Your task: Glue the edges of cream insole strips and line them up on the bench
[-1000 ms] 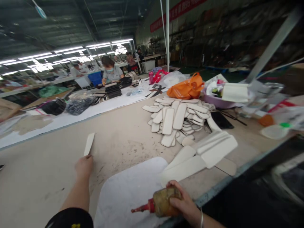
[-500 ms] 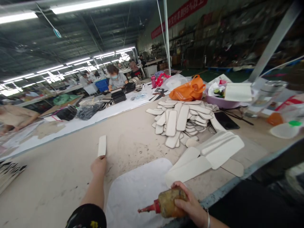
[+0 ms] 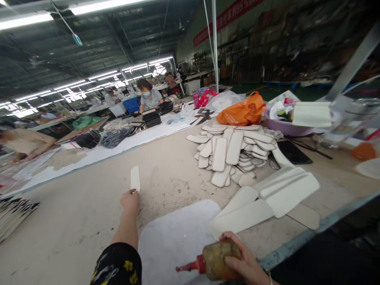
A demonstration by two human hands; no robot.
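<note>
My left hand [image 3: 130, 200] reaches out over the beige table [image 3: 89, 213] and pinches the near end of a small white strip [image 3: 135, 178]. Low in the view, my right hand [image 3: 242, 259] is wrapped round a yellowish bottle [image 3: 221, 259] with a red nozzle that points left. Beneath the bottle lies a white sheet [image 3: 175, 229] with rounded corners. Beyond it, at centre right, is a heap of cream rounded pieces [image 3: 234, 150]. Larger cream panels [image 3: 287, 190] overlap between that heap and the table's near edge.
An orange bag [image 3: 242, 111], a purple basin [image 3: 286, 128] and a dark phone [image 3: 293, 152] are behind and right of the heap. Layered strips [image 3: 14, 217] lie at the far left. A person in a mask [image 3: 151, 99] works across the table, another person [image 3: 26, 142] at left.
The white strip in my left hand has tilted from leaning right to leaning left. The whole scene has shifted slightly right in view. My right hand still holds the bottle.
</note>
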